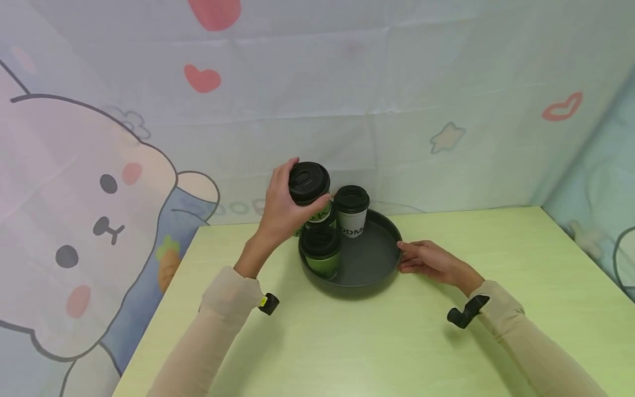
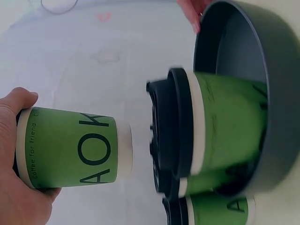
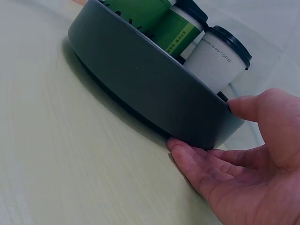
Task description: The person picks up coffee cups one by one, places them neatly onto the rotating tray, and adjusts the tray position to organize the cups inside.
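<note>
The left hand (image 1: 284, 207) grips a green cup (image 1: 309, 183) aloft at eleven o'clock of the pan (image 1: 369, 259), which the right hand (image 1: 431, 263) pinches at three, a white cup (image 1: 352, 215) standing inside at twelve o'clock.

L hand (image 2: 8, 171) grips grn cup (image 2: 70, 147)

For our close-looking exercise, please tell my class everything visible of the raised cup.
The cup looks like paper: green, narrowing toward its base, with pale bands top and bottom. Black letters reading AOK show, beside small print including "coffee for friend". A black, plastic-looking lid covers it, hiding any contents. The person's left grip holds it near the lid, roughly upright in the air, higher than the nearby lidded cups, its base touching nothing.
</note>
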`<action>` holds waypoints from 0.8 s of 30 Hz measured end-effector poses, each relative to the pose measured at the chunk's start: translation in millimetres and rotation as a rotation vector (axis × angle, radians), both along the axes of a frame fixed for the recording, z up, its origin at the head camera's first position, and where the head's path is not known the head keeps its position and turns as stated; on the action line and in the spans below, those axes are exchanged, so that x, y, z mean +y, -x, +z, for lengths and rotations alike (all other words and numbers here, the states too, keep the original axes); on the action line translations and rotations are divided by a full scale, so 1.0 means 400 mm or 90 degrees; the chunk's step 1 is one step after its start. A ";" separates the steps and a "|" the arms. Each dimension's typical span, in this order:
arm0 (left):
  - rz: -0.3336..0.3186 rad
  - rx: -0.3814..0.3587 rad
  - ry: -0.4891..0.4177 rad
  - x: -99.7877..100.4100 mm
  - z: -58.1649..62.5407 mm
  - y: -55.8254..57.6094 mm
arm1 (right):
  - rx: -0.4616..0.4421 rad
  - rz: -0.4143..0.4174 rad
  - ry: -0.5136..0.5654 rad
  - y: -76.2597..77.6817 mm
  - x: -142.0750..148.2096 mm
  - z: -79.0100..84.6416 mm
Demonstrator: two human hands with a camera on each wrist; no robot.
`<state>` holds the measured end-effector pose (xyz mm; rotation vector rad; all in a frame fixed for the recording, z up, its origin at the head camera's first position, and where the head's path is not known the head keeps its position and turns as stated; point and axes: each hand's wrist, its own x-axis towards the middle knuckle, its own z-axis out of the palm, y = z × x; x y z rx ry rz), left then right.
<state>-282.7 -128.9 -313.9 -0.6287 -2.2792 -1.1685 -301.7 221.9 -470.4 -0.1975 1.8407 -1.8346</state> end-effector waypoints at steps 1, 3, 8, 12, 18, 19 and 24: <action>-0.006 0.006 0.001 0.011 0.001 0.000 | 0.000 0.000 0.001 0.000 0.000 -0.001; -0.016 0.017 0.001 0.034 0.002 -0.001 | 0.000 0.000 0.003 0.001 0.001 -0.002; -0.045 0.021 0.009 0.088 -0.001 -0.006 | -0.001 0.001 0.013 0.003 -0.001 -0.007; -0.069 0.002 0.030 0.123 -0.021 -0.011 | 0.000 0.000 0.016 0.002 -0.005 -0.007; -0.086 -0.057 0.072 0.156 -0.062 -0.023 | 0.002 0.003 0.013 -0.001 -0.010 -0.005; -0.088 -0.064 0.084 0.160 -0.069 -0.024 | 0.002 0.004 0.012 -0.001 -0.009 -0.005; -0.097 -0.089 0.156 0.177 -0.106 -0.026 | 0.003 0.007 0.006 -0.001 -0.006 -0.003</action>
